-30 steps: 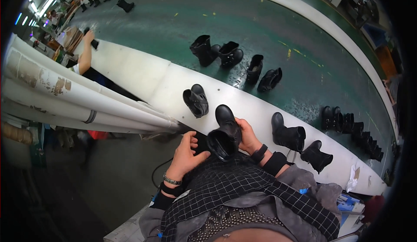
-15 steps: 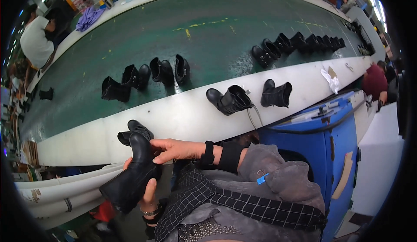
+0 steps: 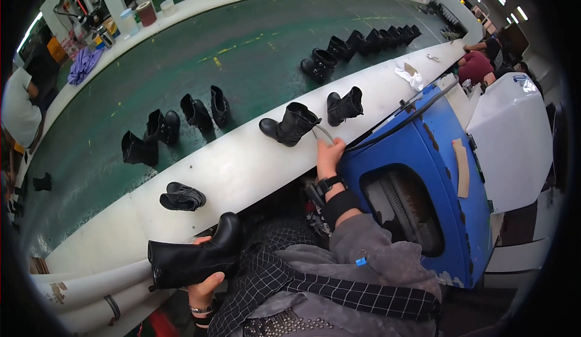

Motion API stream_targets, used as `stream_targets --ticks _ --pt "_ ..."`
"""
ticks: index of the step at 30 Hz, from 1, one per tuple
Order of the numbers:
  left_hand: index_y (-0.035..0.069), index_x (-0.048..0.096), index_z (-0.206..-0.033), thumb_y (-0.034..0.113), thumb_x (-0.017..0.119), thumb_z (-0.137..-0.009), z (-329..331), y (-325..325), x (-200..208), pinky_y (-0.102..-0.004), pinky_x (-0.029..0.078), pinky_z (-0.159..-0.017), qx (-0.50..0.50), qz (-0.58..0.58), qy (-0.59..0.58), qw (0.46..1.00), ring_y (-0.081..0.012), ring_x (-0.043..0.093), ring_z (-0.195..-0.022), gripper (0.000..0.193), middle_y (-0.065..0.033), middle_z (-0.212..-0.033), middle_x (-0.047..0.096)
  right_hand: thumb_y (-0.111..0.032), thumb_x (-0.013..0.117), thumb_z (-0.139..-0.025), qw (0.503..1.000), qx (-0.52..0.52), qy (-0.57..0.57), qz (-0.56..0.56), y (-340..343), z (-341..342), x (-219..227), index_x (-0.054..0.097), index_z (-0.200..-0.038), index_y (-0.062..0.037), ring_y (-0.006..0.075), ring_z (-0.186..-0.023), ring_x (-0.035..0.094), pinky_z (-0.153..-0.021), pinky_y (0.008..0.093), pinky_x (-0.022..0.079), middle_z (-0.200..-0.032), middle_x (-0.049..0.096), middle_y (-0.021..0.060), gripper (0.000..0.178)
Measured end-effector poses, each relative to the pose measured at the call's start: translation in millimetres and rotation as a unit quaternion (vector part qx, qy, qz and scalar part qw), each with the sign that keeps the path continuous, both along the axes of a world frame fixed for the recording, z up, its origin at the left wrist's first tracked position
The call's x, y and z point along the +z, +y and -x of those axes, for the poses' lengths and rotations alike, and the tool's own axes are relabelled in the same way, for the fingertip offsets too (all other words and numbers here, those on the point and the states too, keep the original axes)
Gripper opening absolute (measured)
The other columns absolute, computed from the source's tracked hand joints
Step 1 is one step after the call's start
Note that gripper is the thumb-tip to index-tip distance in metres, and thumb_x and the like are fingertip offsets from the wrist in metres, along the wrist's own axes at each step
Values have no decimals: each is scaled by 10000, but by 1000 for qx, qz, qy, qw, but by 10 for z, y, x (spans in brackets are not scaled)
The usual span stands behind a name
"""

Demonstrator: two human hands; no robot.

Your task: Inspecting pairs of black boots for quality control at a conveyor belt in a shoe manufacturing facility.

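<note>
My left hand (image 3: 209, 282) is wrapped round the shaft of a black ankle boot (image 3: 193, 255), held sideways with its toe up and to the right. My right hand (image 3: 330, 153) reaches over the white ledge's near edge, its fingers closed round a thin grey cord (image 3: 324, 132). Just beyond it, a buckled black boot (image 3: 290, 125) stands on the ledge, and another boot (image 3: 345, 105) is to its right. A smaller black shoe or boot (image 3: 181, 197) sits on the ledge beyond my left hand.
A white ledge (image 3: 242, 173) borders the green conveyor belt (image 3: 254, 64), where several black boots (image 3: 318, 64) stand in groups. A blue machine (image 3: 417, 173) with a dark cable (image 3: 399, 128) stands at my right. White pipes (image 3: 103, 291) lie at lower left. People (image 3: 475, 64) work farther off.
My right hand has left the held boot and moved right to the grey cord. The boot in my left hand has turned from upright to sideways. The view has shifted right.
</note>
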State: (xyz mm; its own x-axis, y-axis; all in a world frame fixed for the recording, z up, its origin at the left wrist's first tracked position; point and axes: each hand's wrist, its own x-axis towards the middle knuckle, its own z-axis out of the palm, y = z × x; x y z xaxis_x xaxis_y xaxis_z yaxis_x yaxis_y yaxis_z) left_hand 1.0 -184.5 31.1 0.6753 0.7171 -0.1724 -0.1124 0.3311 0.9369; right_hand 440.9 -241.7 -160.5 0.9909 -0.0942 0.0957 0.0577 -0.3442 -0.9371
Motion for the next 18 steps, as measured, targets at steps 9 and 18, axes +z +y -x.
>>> stream_targets --ticks 9,18 --pt "6 450 -1288 186 753 -593 -213 173 -57 -293 408 -924 -11 -11 53 998 -163 527 -1021 779 -64 -1133 545 -235 760 -750 959 6 91 -268 178 -1082 355 646 -1036 -27 241 -868 640 -702 359 549 -1017 658 84 372" --pt "57 320 -1357 200 707 -647 -820 517 39 -474 541 -875 87 51 -123 987 -337 594 -1062 822 -177 -1192 537 -275 541 -934 809 289 71 -507 112 -75 1663 606 -1109 -22 191 -821 677 -648 301 580 -991 681 104 315"
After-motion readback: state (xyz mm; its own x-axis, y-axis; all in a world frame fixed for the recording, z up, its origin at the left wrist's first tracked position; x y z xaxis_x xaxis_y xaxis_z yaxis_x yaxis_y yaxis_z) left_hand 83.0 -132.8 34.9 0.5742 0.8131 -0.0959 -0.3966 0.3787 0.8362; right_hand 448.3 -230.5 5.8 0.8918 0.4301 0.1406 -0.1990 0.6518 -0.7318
